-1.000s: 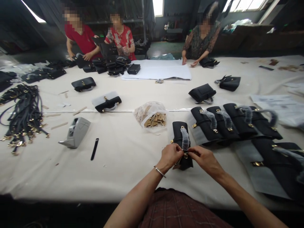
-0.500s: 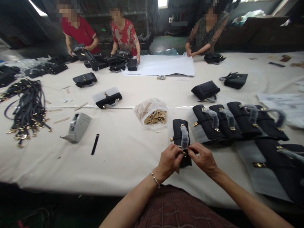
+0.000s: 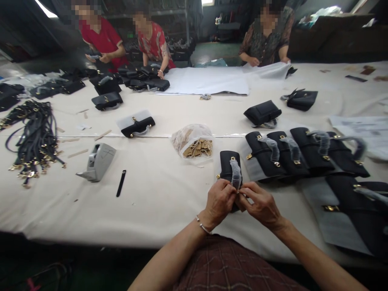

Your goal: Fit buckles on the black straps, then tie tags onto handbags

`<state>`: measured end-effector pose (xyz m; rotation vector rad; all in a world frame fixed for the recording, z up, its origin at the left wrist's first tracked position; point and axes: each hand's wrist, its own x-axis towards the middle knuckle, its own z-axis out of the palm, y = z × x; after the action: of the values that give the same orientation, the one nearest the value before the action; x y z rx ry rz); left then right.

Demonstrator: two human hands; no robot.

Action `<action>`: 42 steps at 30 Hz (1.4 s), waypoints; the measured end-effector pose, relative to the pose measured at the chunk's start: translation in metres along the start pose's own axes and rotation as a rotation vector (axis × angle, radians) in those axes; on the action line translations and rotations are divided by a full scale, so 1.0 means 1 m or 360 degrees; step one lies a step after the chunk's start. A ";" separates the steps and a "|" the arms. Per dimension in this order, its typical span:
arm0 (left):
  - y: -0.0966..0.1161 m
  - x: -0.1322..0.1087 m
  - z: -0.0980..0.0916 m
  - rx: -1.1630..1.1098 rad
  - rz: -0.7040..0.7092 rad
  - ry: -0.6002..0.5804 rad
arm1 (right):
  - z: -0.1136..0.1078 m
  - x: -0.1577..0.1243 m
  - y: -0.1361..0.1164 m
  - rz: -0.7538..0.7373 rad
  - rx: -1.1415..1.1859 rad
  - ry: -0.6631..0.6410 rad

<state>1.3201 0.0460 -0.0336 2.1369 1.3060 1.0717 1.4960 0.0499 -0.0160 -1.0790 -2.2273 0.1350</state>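
A small black handbag (image 3: 228, 163) with gold hardware lies in front of me on the table. Its handle (image 3: 236, 171) is wrapped in clear plastic. My left hand (image 3: 220, 202) and my right hand (image 3: 261, 204) meet at the handle's near end, both with fingers pinched. A brown hang tag (image 3: 241, 201) shows beneath my right fingers. The thin string between my fingertips is mostly hidden. Past the handbag, a translucent plastic bag (image 3: 191, 139) holds many brown tags with pale strings.
Several black handbags (image 3: 266, 155) lie in a row at right. To the left are a grey tape dispenser (image 3: 100, 161), a black strip (image 3: 121, 183) and a heap of black straps (image 3: 36, 137). Three people work across the table around black bags and a white sheet (image 3: 206, 80).
My fingers have drawn closer together at the handle's end. The brown tag has shifted from below my left hand to beneath my right. Across the table, a person has lifted the white sheet's edge.
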 end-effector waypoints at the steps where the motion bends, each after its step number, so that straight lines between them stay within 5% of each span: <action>1: 0.001 -0.002 -0.002 -0.0005 0.0017 -0.0002 | 0.000 0.000 -0.001 -0.0019 -0.0021 0.0027; 9: 0.005 0.031 -0.033 0.0183 0.0105 -0.0095 | -0.006 0.028 -0.005 0.0052 0.0113 0.0231; 13: 0.003 0.059 -0.041 -0.0139 -0.0190 -0.0280 | -0.008 0.047 0.004 0.0460 0.0408 0.0168; 17: -0.003 0.076 -0.044 -0.0397 -0.0373 -0.0354 | -0.008 0.054 0.013 0.0935 0.0802 -0.0163; 22: -0.008 0.082 -0.046 -0.0608 -0.0494 -0.0447 | -0.011 0.056 0.010 0.0506 0.0301 -0.0071; 26: -0.001 0.078 -0.050 -0.0412 -0.0385 -0.0426 | -0.014 0.058 0.003 0.0301 0.0093 -0.0054; 32: 0.003 0.073 -0.043 0.0040 -0.0272 -0.0388 | -0.012 0.057 -0.001 0.0802 0.0322 -0.0048; 36: -0.006 0.077 -0.037 -0.0464 -0.0456 -0.0332 | -0.011 0.063 0.009 0.1069 0.0679 -0.0166; 42: -0.027 0.085 -0.027 -0.1671 -0.1004 -0.0414 | -0.016 0.073 0.024 0.1013 0.0768 -0.0174</action>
<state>1.3061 0.1321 -0.0010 0.9486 0.8683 0.8586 1.4888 0.1166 0.0254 -1.4685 -1.7203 0.9643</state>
